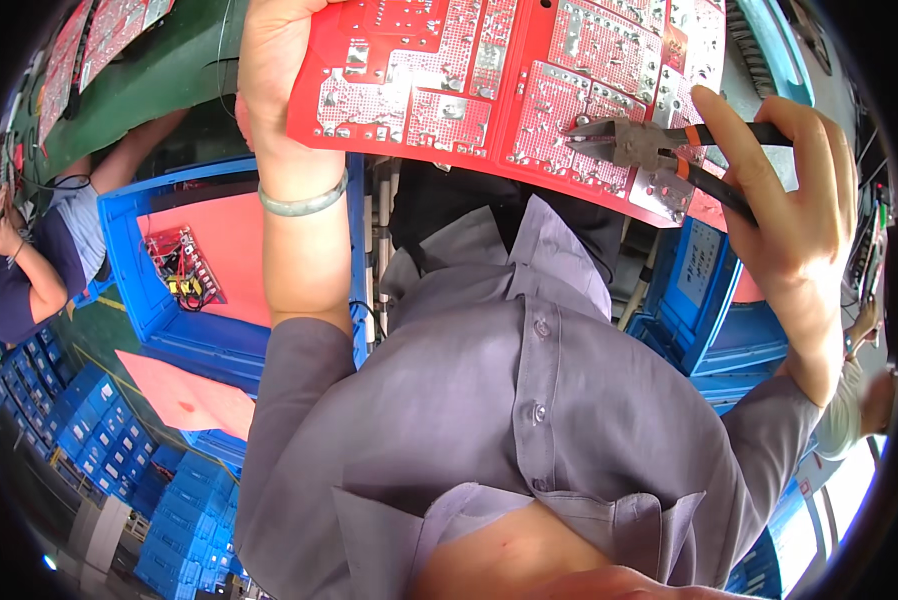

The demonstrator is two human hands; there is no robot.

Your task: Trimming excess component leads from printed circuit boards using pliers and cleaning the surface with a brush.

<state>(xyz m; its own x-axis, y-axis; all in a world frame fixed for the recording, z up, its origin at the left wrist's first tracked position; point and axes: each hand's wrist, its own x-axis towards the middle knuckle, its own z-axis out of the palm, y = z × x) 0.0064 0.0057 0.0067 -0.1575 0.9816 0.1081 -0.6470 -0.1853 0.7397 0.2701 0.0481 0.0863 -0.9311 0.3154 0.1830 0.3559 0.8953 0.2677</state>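
Note:
A red circuit board (pixel 449 115), solder side up with many silvery joints and pads, spans the top of the view. My left hand (pixel 271 62) grips it by its left edge; the fingertips are partly cut off by the picture's rim. Diagonal cutting pliers (pixel 637 143) with black and orange handles lie in my right hand (pixel 797 195), which is closed around those handles. Their jaws point left over the right half of the board, close to its solder joints. Whether the tips touch a joint, I cannot tell.
To the left, a blue crate (pixel 129 270) holds a pink sheet (pixel 234 245) and a red board with wires (pixel 184 270). Another blue crate (pixel 704 300) stands at right. Stacked blue bins (pixel 184 520) fill the lower left. A co-worker (pixel 44 260) sits at far left.

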